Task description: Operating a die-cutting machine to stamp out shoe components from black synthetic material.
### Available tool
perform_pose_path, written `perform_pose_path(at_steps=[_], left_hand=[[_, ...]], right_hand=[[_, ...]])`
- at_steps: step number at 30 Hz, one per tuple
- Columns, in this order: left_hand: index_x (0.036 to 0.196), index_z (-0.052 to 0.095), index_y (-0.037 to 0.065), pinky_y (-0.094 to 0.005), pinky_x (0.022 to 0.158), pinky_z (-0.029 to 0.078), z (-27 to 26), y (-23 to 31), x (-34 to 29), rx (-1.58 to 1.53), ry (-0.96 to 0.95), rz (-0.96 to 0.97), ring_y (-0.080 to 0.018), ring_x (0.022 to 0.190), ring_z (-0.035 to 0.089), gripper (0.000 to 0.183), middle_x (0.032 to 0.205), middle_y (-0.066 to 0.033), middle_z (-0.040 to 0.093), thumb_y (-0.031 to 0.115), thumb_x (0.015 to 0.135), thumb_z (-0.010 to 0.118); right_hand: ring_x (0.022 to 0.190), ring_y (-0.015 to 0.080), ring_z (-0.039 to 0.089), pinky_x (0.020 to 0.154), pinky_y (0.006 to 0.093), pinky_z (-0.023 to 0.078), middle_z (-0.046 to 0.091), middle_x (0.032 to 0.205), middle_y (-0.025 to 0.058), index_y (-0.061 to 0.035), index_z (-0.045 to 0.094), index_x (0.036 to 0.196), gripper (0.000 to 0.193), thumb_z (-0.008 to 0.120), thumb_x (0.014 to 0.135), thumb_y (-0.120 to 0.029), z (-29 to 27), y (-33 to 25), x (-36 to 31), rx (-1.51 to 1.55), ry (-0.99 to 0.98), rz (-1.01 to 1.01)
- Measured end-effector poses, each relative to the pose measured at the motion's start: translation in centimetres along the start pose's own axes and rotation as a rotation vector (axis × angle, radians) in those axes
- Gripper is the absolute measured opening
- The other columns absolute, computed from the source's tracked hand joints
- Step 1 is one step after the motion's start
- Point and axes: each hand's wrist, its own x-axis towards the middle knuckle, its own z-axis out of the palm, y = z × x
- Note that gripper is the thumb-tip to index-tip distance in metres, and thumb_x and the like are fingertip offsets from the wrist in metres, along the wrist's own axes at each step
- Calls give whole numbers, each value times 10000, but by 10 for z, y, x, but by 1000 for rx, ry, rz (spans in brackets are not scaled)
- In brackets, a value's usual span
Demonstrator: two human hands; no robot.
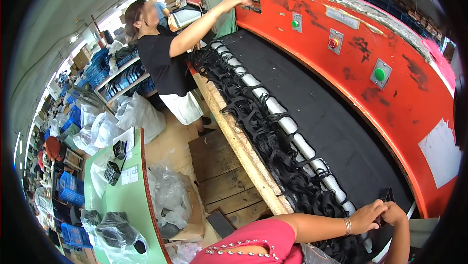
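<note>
At the lower right, my left hand (368,217), with bracelets at the wrist, and my right hand (395,214) are closed close together. Between them is a small dark piece (386,195), partly covered by my fingers; I cannot make out its kind. Beside my hands lies the near end of a long row of white padded pieces (287,125) edged in black, running away along the black belt (321,103). Tangled black straps (263,142) lie along the left side of that row.
A red machine housing (312,20) with green and red buttons lines the belt's right side. A co-worker in a black top (158,59) reaches one arm to its far opening. At left stand a green table (136,166) with bagged items and large plastic bags (139,115).
</note>
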Motion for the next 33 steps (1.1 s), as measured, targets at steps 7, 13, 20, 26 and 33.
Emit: perform_pose_path(at_steps=[7, 13, 20, 26, 33], left_hand=[[874, 637, 79, -406, 779, 431, -17, -2, 13, 578, -550, 98, -277, 866, 570, 185, 873, -114, 590, 211, 749, 604], [1054, 653, 157, -415, 734, 404, -20, -65, 33, 678, -320, 251, -262, 848, 542, 291, 866, -73, 537, 164, 771, 585], [1141, 655, 212, -417, 878, 393, 10, -75, 35, 741, -348, 307, -267, 965, 525, 328, 1088, -112, 568, 208, 815, 627], [1069, 695, 213, -437, 919, 355, 15, -74, 38, 662, -357, 355, -238, 979, 514, 366, 1081, -33, 586, 118, 717, 665], [1072, 698, 201, -435, 945, 333, 13, -80, 40, 717, -390, 279, -231, 1029, 516, 339, 1097, -38, 585, 147, 741, 649]], right_hand=[[1048, 258, 600, 815, 470, 526, 574, 1177, 148, -57, 528, 1170, 309, 435, 993, -292, 0, 19, -42, 1273, 831, -146], [966, 327, 593, 863, 420, 492, 608, 950, 237, 46, 528, 1028, 213, 556, 919, -134, -24, 74, 50, 1771, 634, -226], [1249, 368, 430, 1016, 436, 392, 399, 1394, 233, -7, 500, 1304, 648, 729, 800, -344, 6, 115, -12, 446, 962, -84], [1336, 416, 297, 1069, 514, 281, 376, 1430, 220, -168, 578, 1200, 701, 856, 586, -361, 21, 161, -21, -76, 885, 65], [1279, 424, 385, 1041, 484, 352, 430, 1390, 251, -22, 632, 974, 568, 881, 572, -337, 39, 137, -17, -133, 1081, -206]])
